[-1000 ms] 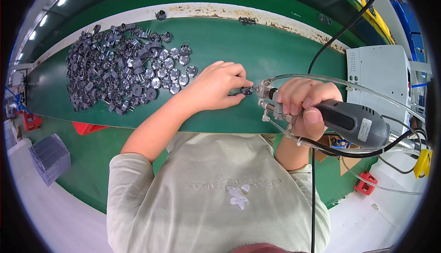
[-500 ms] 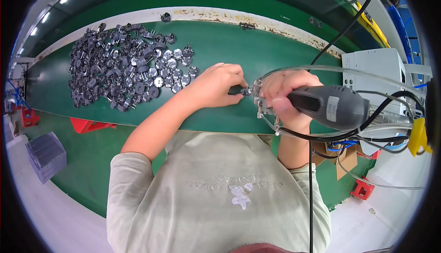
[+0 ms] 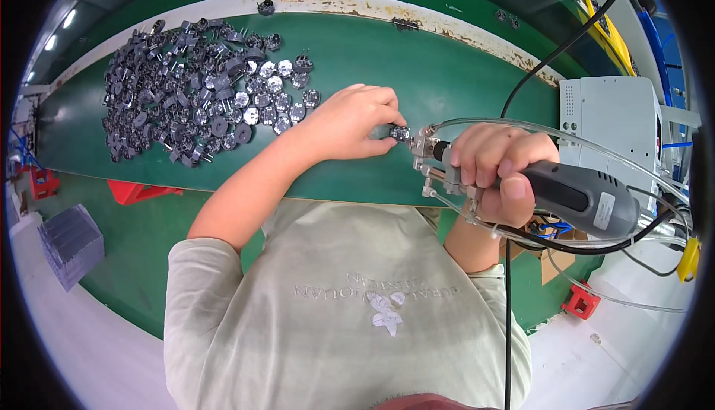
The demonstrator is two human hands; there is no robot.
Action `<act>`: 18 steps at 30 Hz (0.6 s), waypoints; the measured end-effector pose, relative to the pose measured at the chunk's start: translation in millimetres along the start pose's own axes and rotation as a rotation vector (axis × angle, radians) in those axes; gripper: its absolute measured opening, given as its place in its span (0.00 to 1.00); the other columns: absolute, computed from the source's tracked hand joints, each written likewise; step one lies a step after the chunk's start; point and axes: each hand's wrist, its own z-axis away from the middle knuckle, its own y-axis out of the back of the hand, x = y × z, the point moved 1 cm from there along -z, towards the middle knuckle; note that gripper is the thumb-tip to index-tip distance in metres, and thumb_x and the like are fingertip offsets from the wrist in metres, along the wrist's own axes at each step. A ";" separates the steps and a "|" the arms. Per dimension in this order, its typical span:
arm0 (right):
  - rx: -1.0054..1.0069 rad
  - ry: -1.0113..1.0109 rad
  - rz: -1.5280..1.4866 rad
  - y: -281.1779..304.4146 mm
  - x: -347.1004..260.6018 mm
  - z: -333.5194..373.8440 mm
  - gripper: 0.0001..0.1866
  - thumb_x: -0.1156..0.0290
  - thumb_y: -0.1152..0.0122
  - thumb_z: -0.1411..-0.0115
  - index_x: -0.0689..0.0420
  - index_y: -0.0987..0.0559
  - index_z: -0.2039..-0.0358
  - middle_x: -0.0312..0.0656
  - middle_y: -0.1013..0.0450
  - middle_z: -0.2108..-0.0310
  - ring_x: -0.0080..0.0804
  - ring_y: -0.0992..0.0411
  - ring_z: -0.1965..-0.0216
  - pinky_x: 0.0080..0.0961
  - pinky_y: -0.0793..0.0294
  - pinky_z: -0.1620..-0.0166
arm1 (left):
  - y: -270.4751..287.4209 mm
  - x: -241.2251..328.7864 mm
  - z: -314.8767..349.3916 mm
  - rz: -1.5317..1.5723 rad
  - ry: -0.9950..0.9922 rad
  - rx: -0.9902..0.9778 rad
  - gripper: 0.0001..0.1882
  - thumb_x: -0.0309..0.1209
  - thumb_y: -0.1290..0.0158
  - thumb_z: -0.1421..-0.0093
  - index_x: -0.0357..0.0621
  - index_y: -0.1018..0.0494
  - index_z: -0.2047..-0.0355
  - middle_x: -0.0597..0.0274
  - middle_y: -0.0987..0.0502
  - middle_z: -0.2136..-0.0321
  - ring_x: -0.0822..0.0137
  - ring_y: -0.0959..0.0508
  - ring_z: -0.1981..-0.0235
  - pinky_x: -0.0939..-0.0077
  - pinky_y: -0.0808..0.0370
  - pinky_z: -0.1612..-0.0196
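Observation:
My left hand (image 3: pixel 353 125) pinches a small round black part with metal pins (image 3: pixel 400 134) between thumb and fingertips, just above the green worktop. In my right hand (image 3: pixel 500 160) is a grey electric screwdriver (image 3: pixel 596 198), held nearly level with the fingers wrapped round its front. Its metal head (image 3: pixel 430 149) points left at the part, and a small gap seems to lie between them. A clear tube (image 3: pixel 566 136) and a black cable run from the tool off to the right. Several similar parts lie in a large heap (image 3: pixel 186 97) left of my left hand.
The green worktop (image 3: pixel 447 75) has a chipped white ledge (image 3: pixel 335 4) along its far side. One part (image 3: pixel 265 7) rests on that ledge. A white machine box (image 3: pixel 607 119) stands at the right. A black cable (image 3: pixel 570 41) hangs across the right side.
The screwdriver and my right hand have moved right, drawing the tool's head back from the part. My left hand keeps its pinch. The whole view has shifted slightly.

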 end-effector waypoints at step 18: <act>-0.039 -0.058 0.064 -11.8 7.0 -6.6 0.13 0.66 0.35 0.37 0.56 0.30 0.71 0.37 0.32 0.83 0.30 0.32 0.83 0.35 0.23 0.73 | -2.9 -4.0 1.7 -0.004 -0.035 0.036 0.15 0.33 0.33 0.48 0.46 0.17 0.59 0.61 0.22 0.62 0.57 0.21 0.57 0.60 0.26 0.52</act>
